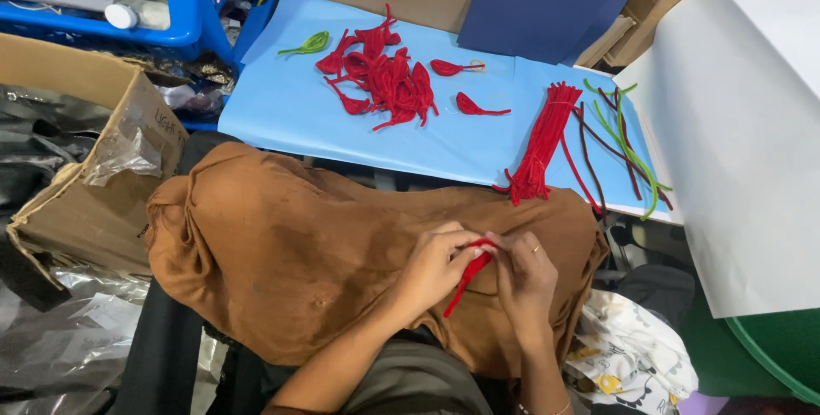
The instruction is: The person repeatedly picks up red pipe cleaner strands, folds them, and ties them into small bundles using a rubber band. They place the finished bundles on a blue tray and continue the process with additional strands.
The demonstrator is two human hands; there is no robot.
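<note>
Blue basket point(184, 32) of bottles point(137, 14)

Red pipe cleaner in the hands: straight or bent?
Bent. The red pipe cleaner curves into a loop at the top between the left hand and right hand; its tail hangs straight down over the brown cloth.
</note>
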